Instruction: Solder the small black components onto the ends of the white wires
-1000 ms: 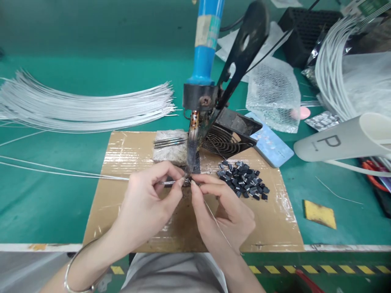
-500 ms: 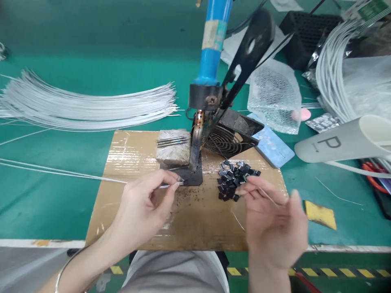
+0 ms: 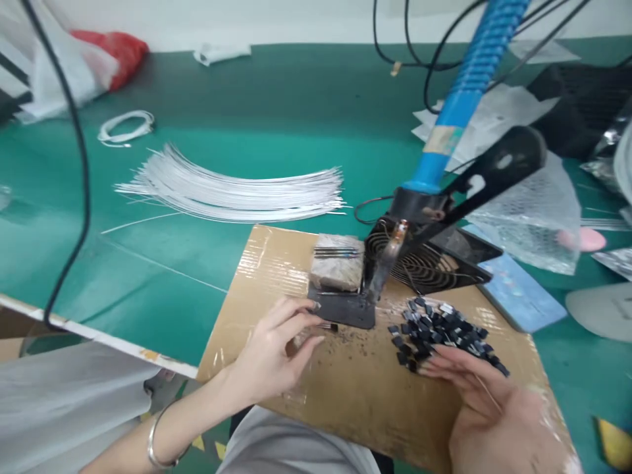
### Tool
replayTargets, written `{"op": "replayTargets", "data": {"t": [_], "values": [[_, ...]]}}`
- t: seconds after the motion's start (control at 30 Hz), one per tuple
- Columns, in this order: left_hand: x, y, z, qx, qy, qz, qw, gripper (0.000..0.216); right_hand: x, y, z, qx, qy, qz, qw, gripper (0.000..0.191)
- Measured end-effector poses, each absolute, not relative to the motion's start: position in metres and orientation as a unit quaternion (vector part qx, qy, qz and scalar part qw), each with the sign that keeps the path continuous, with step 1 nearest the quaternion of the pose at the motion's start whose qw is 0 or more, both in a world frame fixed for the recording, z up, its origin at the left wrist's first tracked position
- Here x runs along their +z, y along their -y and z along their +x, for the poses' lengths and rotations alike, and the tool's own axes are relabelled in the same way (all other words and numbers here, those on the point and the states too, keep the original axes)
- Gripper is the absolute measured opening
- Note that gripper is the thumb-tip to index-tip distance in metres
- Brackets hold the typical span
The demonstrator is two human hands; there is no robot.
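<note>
My left hand (image 3: pixel 284 345) is over the cardboard, with thumb and forefinger about the end of a white cable (image 3: pixel 197 280). A small black piece with a silvery part (image 3: pixel 334 327) shows at the fingertips; how firmly it is gripped is hard to see. My right hand (image 3: pixel 503 408) has its fingertips at the near edge of a pile of small black pieces (image 3: pixel 444 329). A thin solder wire (image 3: pixel 488 393) runs across its palm. Whether a black piece is pinched there is hidden. A blue-handled soldering iron (image 3: pixel 457 108) is fixed in a black stand (image 3: pixel 345 313), its tip pointing down between the hands.
A wrapped block (image 3: pixel 337 270) with thin metal rods on it stands by the iron's tip. Behind are a black fan (image 3: pixel 419 260) and a blue box (image 3: pixel 523 289). White cables (image 3: pixel 241 191) lie bundled at the back. A black cord (image 3: pixel 81 171) hangs at left.
The view has swung left, so things appear further right. The black piece now shows at my left fingertips, where a silvery end was before. My right hand stays by the pile with the solder wire.
</note>
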State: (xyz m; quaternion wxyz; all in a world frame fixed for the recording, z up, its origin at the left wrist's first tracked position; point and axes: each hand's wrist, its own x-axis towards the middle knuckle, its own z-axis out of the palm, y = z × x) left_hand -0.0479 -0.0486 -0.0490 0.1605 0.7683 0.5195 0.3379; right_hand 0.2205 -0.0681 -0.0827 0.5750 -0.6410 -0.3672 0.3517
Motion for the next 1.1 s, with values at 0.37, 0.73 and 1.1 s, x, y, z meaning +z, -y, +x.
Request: {"op": "replayTargets", "data": {"t": [0.37,0.73,1.1], "values": [[-0.035,-0.045,-0.134,0.26,-0.575,0.774,0.052,0.018,-0.082,0.07,0.216,0.356,0.328,-0.632,0.605,0.058],[-0.063,-0.132,-0.13,0.177,-0.562,0.805,0.067,0.033,-0.072,0.072,0.211,0.352,0.32,-0.639,0.605,0.057],[-0.035,-0.125,-0.141,0.34,-0.615,0.689,0.177,0.021,-0.071,0.074,0.208,0.345,0.323,-0.666,0.577,0.056]]}}
